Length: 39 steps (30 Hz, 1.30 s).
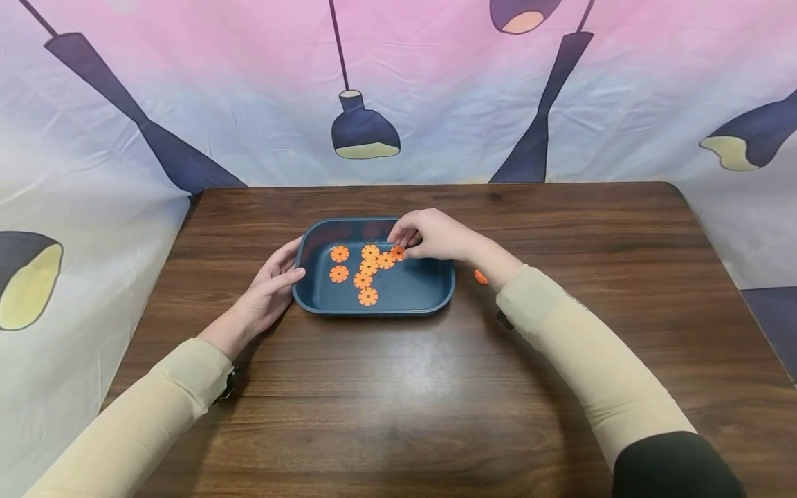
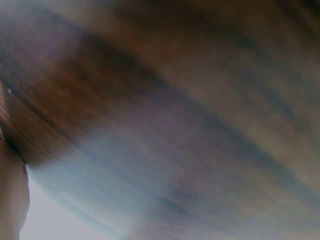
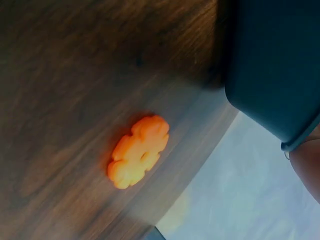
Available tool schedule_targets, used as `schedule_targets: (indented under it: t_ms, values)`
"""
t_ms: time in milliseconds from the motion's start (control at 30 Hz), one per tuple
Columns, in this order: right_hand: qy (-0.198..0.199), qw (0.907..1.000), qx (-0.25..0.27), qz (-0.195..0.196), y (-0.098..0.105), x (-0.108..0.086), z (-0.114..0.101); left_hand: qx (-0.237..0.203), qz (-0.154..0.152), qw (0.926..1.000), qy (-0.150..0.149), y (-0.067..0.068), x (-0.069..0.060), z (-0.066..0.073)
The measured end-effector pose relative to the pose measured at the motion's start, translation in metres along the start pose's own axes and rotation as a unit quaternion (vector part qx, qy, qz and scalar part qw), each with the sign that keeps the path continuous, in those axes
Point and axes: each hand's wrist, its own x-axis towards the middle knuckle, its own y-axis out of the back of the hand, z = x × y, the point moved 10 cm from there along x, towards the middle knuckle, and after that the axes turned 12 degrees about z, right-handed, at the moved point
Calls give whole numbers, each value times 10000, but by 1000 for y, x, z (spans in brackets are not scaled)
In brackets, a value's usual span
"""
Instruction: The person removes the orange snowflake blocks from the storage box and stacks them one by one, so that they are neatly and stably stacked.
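A dark blue tray [image 1: 411,290] stands on the table with several orange flower-shaped pieces [image 1: 368,297] lying in it. My left hand [image 1: 269,287] holds the tray's left end, thumb on the rim. Over the tray's back right part, my right hand [image 1: 436,235] pinches an orange piece [image 1: 397,253] between thumb and fingers, beside the others. One more orange piece [image 3: 139,152] lies on the table right of the tray, partly behind my right wrist in the head view. The left wrist view shows mostly blurred table and part of a hand [image 2: 12,192].
The brown wooden table [image 1: 398,415] extends around the tray on all sides. Behind it hangs a pastel cloth [image 1: 436,90] printed with dark lamps, which also runs down both sides.
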Motion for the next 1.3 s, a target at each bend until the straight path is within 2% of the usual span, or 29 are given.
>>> schedule_targets:
  t_ms: [333, 500, 700, 900, 1033, 1300]
  values:
    - [88, 9973, -590, -421, -17, 5, -3, 1, 8, 10000, 23, 0, 0, -1]
    - [202, 9940, -945, -512, -21, 5, -5, 3, -2, 10000, 53, 0, 0, -1]
    - [147, 9912, -1175, -588, -23, 5, -2, 10, 3, 10000, 32, 2, 1, -2]
    - [101, 9910, -1171, -637, -27, 5, 0, 18, -17, 10000, -17, 3, 2, -3]
    - [115, 9928, -1051, -566, -27, 5, 1, -15, -26, 10000, -46, 2, 2, -3]
    - [152, 9923, -1141, -463, -28, 3, -1, -54, -68, 9999, -95, 1, 1, -3]
